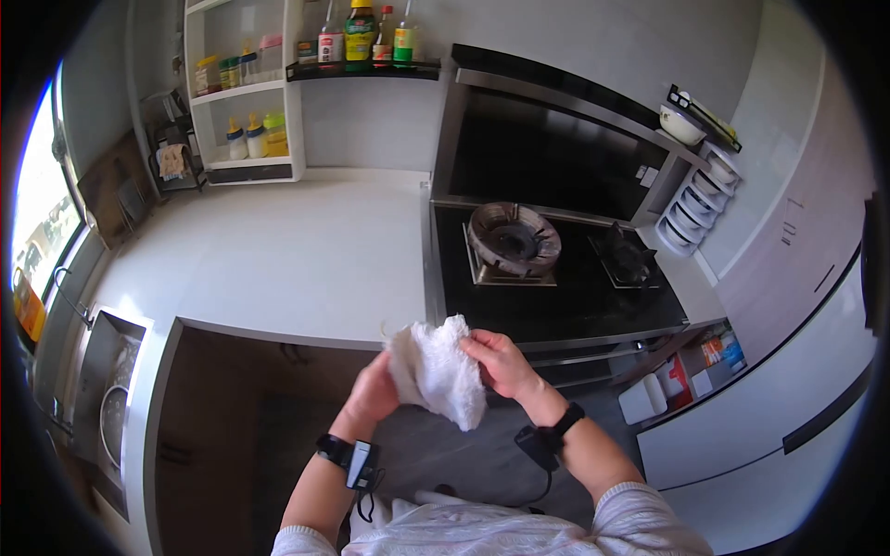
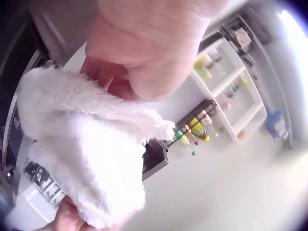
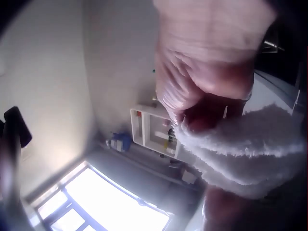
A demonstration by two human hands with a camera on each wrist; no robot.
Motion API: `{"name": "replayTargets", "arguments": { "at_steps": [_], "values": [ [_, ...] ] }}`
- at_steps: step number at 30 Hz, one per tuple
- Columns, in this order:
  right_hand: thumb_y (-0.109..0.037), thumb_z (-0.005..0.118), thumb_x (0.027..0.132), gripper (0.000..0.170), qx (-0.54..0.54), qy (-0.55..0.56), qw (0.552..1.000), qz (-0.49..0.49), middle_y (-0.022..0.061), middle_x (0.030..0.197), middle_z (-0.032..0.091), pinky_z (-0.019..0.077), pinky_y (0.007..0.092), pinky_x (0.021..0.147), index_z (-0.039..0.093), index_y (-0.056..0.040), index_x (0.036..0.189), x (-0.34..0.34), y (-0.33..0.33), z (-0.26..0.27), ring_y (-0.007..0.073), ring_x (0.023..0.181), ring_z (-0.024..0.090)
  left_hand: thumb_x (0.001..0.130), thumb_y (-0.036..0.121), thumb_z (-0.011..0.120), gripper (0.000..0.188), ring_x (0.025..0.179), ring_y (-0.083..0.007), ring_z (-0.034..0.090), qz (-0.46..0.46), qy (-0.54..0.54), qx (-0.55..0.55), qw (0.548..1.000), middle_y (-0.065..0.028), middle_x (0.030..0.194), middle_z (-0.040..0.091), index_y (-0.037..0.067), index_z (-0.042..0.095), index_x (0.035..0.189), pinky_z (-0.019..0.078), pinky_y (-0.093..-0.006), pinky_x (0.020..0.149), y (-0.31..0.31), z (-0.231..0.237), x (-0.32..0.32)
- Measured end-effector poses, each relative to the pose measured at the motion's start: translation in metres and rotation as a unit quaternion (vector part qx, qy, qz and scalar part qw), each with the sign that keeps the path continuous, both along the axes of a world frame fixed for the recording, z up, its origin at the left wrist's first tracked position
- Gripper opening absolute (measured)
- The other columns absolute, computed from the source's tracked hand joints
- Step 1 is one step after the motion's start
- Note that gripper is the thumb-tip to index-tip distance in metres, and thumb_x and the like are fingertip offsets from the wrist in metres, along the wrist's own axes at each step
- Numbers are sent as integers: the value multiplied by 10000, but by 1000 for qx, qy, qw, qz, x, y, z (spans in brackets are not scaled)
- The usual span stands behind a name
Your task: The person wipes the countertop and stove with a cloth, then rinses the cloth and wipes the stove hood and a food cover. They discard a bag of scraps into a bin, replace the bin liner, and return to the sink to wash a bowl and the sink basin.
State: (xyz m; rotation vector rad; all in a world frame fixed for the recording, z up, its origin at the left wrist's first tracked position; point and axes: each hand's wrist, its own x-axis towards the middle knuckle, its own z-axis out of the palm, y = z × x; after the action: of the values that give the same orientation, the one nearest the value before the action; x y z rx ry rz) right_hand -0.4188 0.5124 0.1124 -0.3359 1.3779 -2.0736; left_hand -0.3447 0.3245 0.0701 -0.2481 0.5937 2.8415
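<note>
A fluffy white cloth hangs between my two hands, in front of the counter's edge in the head view. My left hand grips its left side, with the fingers curled into the folds. On the other side my right hand pinches the upper right edge between thumb and fingers. Up close in the left wrist view the cloth looks folded and thick-piled. From the right wrist the curled fingers of the right hand show against the bunched cloth.
Ahead lies a white countertop, with a gas stove to its right. A sink is at the far left. Bottles stand on a wall shelf beside a white rack. An open drawer holds packets at the right.
</note>
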Motion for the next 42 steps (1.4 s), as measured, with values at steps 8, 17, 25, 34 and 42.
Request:
{"name": "replayTargets", "arguments": {
  "at_steps": [8,17,25,34,42],
  "values": [
    [-330,526,880,445,-110,-180,977,42,77,1123,543,422,348,905,453,-38,1207,-25,62,-45,193,1013,541,864,264,567,366,886,-165,591,-75,76,-229,968,-90,998,606,-26,547,1087,479,-303,800,33,-13,-50],
    [-273,626,779,520,-77,-130,988,9,106,1143,541,420,427,917,458,-30,1206,-111,71,-17,249,1062,523,887,297,502,330,757,-126,582,-165,55,-427,888,-61,831,603,13,579,1037,479,-258,672,-16,-6,-130],
    [-257,512,882,408,2,331,899,-287,117,1135,541,437,403,899,439,-20,1206,-284,89,239,232,1045,539,868,205,562,222,693,-150,603,-133,42,-383,913,-73,786,621,9,600,964,485,-262,621,-110,5,-175],
    [-305,534,843,265,549,477,683,-70,-5,833,564,394,269,671,586,-82,976,-488,-88,302,104,769,494,864,165,564,184,674,-125,594,-89,-17,-376,922,-56,762,623,12,616,951,471,-246,618,-137,8,-185],
    [-305,455,903,256,598,429,677,27,-27,845,565,383,227,707,587,-97,973,-538,-163,316,57,775,459,857,155,577,174,649,-140,602,-44,-62,-328,942,-68,742,629,10,624,942,481,-250,605,-144,-4,-191]
  ]
}}
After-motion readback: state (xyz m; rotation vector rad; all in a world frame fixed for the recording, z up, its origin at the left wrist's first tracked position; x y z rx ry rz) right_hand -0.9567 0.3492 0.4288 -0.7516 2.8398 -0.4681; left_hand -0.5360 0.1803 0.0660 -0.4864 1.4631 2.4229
